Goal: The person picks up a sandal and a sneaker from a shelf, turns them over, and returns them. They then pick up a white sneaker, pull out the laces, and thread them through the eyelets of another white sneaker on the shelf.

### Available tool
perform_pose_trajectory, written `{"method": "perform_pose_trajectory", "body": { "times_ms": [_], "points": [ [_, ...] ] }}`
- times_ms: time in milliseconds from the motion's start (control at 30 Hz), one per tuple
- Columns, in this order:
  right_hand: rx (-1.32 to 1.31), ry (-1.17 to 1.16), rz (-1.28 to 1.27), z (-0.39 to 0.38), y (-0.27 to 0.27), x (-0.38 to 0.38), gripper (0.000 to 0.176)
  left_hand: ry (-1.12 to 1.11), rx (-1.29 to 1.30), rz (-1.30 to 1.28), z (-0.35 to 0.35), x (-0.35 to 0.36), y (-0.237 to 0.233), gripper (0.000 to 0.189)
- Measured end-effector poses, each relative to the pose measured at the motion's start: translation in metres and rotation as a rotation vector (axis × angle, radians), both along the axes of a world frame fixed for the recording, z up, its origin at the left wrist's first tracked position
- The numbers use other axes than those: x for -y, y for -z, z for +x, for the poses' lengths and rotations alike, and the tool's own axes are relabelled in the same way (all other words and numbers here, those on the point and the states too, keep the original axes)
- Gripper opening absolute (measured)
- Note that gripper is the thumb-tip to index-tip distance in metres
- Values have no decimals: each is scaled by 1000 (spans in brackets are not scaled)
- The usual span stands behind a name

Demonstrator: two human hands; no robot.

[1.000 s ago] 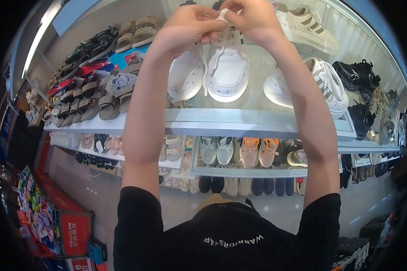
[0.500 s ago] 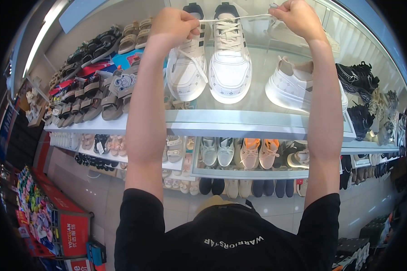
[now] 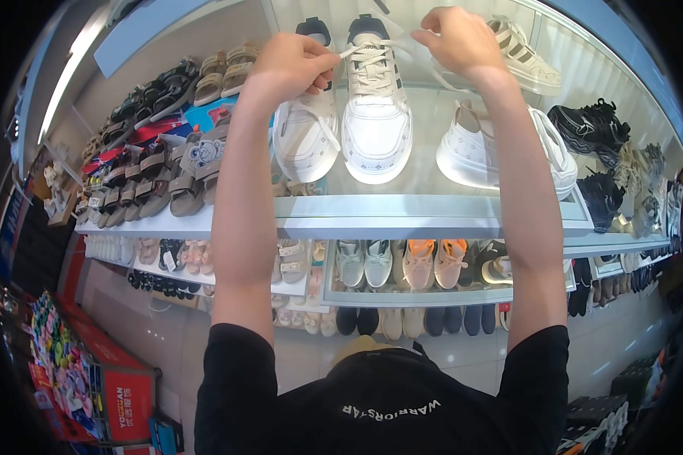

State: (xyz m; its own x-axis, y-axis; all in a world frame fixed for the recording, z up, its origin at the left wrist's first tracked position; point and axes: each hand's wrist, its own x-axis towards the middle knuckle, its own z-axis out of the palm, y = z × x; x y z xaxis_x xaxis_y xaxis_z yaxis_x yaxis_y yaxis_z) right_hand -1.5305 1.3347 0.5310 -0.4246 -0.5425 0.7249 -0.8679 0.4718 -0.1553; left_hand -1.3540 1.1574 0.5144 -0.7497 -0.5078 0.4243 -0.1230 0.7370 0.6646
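A white sneaker [image 3: 378, 125] with dark stripes and cream laces stands on the glass shelf, toe toward me. Its mate [image 3: 305, 140] stands at its left, partly covered by my left hand [image 3: 300, 67]. That hand is closed in a pinch on a cream shoelace [image 3: 349, 53] running to the top of the right-hand sneaker's tongue. My right hand [image 3: 459, 42] hovers up and to the right of this sneaker. Its thumb and forefinger are apart, with no lace visible between them. A pale, blurred strand shows between the hands.
Another white sneaker [image 3: 467, 152] stands partly behind my right forearm, with a cream shoe [image 3: 525, 61] farther back. Sandals [image 3: 155, 171] fill the left shelf; black shoes [image 3: 588, 129] stand right. The glass shelf edge [image 3: 387, 206] runs before me, above lower rows of shoes.
My right hand has moved left and lost its pinch on the lace, which was stretched taut between both hands. My left hand has dropped slightly in view, still pinching lace.
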Motion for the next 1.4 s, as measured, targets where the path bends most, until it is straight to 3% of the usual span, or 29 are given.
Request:
{"method": "perform_pose_trajectory", "body": {
  "times_ms": [133, 233, 300, 500, 600, 733, 800, 900, 1100, 1167, 1200, 1267, 1400],
  "points": [
    [-85, -123, 2, 1, 26, 30, 38, 48, 26, -17, -5, -9, 3, 30],
    [17, -217, 48, 8, 24, 34, 39, 60, 29, -31, -13, -10, 8, 27],
    [262, -174, 132, 17, 14, 28, 37, 46, 39, -46, -15, -10, 9, 26],
    [109, -145, 118, -2, 13, 25, 29, -39, 86, -60, -15, -10, 6, 24],
    [56, -82, 56, -21, 20, 35, 33, -46, 95, -39, -11, -10, 5, 27],
    [-16, -80, 6, -21, 24, 29, 29, 61, -8, 53, -10, -5, 6, 27],
    [-198, -22, -50, -16, 23, 19, 28, 118, -80, 89, -11, -3, 7, 27],
    [-39, -78, -8, -18, 13, 17, 27, 128, -134, 178, -11, -5, 7, 27],
    [-32, -111, -66, -26, 19, 15, 26, 280, -284, 348, -7, 0, 3, 29],
    [-37, -87, -49, -24, 18, 16, 27, 481, -358, 484, -10, 7, 4, 26],
    [-43, -63, -31, -23, 18, 16, 27, 481, -358, 483, -13, 10, 3, 26],
    [-34, -54, -7, -22, 17, 16, 27, 658, -373, 727, -18, 15, 3, 35],
    [49, -84, -20, -25, 17, 18, 30, 696, -418, 664, -36, -4, 16, 32]
  ]
}}
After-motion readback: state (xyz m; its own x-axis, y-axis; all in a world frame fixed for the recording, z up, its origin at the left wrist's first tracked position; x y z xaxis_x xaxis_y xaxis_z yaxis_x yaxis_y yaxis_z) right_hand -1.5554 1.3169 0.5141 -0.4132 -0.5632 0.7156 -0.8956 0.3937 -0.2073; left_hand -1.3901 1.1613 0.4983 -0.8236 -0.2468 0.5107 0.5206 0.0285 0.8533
